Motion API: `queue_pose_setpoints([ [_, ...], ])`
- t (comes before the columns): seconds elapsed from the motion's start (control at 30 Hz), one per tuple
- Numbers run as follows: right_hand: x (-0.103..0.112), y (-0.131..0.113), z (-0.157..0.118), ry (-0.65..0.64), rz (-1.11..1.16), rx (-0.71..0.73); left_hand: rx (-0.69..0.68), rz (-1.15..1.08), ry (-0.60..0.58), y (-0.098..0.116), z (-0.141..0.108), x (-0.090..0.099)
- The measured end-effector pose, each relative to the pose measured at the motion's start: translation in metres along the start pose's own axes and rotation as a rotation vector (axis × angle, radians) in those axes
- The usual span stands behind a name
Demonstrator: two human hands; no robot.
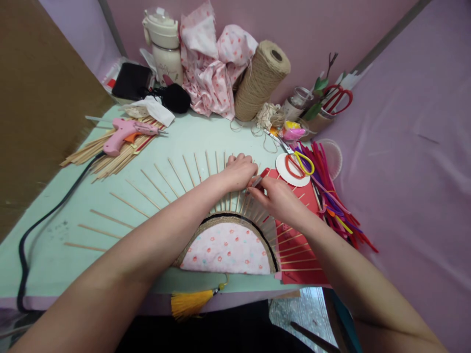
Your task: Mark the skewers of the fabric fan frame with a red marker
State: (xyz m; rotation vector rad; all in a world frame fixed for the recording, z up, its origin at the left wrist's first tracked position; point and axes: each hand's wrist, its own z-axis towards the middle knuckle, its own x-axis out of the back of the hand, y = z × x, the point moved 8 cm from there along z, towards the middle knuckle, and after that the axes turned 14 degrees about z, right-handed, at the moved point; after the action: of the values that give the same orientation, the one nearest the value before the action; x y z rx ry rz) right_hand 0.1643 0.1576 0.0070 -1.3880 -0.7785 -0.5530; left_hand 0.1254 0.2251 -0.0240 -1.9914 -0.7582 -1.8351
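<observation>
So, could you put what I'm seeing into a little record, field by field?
Left hand: curled over the sticks, its grip hidden
Right hand: holding a slim red-and-grey object
Work: floral half-disc, sticks fanned around its curve
Under right-side sticks: red sheet
Back: twine spool, bottle
Left: pink glue gun on stick bundle
Right: scissors on white disc

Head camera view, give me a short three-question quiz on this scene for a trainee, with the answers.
1. True or false: the pink glue gun lies on the bundle of wooden sticks.
2. Multiple choice: what shape does the flat floral-print fabric have? A, triangle; B, semicircle; C, square.
3. Which hand holds the slim red-ended tool?

Key: 1, true. 2, B. 3, the right hand.
</observation>
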Motion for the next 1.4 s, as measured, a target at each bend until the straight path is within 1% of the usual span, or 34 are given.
queue_pose_setpoints([
  [0.07,0.009,-0.003,-0.004,0.061,0.057,0.006,0.003,-0.008,0.002,0.000,0.000,0.000],
  [0.13,0.022,-0.008,-0.013,0.144,0.142,0.015,0.010,-0.015,0.021,0.000,0.001,0.001],
  [0.23,0.039,-0.010,-0.037,0.235,0.271,-0.002,0.021,-0.021,0.041,-0.002,0.004,0.000],
  [0.3,0.042,-0.006,-0.057,0.262,0.300,-0.063,0.023,-0.028,0.047,-0.003,0.005,0.002],
  [0.37,0.037,-0.001,-0.077,0.292,0.327,-0.114,0.021,-0.042,0.051,-0.003,0.005,0.004],
  [0.43,0.025,0.003,-0.095,0.327,0.386,-0.117,0.012,-0.060,0.054,-0.002,0.005,0.009],
  [0.47,0.019,0.004,-0.102,0.364,0.401,-0.103,0.002,-0.070,0.054,-0.001,0.005,0.011],
  [0.53,0.006,0.002,-0.114,0.423,0.358,-0.049,-0.022,-0.085,0.054,0.004,0.006,0.015],
  [0.63,-0.015,-0.005,-0.123,0.446,0.249,0.060,-0.059,-0.073,0.053,0.013,0.013,0.017],
  [0.7,-0.029,-0.009,-0.125,0.412,0.211,0.124,-0.079,-0.046,0.047,0.018,0.019,0.015],
  [0.8,-0.043,-0.011,-0.125,0.338,0.198,0.170,-0.086,-0.025,0.028,0.021,0.027,0.008],
  [0.97,-0.047,-0.013,-0.124,0.321,0.191,0.180,-0.092,-0.030,-0.014,0.023,0.029,-0.003],
  [1.2,-0.047,-0.014,-0.125,0.312,0.186,0.162,-0.084,-0.006,-0.028,0.020,0.024,-0.004],
  [1.4,-0.048,-0.016,-0.127,0.305,0.168,0.174,-0.072,-0.017,-0.029,0.016,0.023,-0.007],
])
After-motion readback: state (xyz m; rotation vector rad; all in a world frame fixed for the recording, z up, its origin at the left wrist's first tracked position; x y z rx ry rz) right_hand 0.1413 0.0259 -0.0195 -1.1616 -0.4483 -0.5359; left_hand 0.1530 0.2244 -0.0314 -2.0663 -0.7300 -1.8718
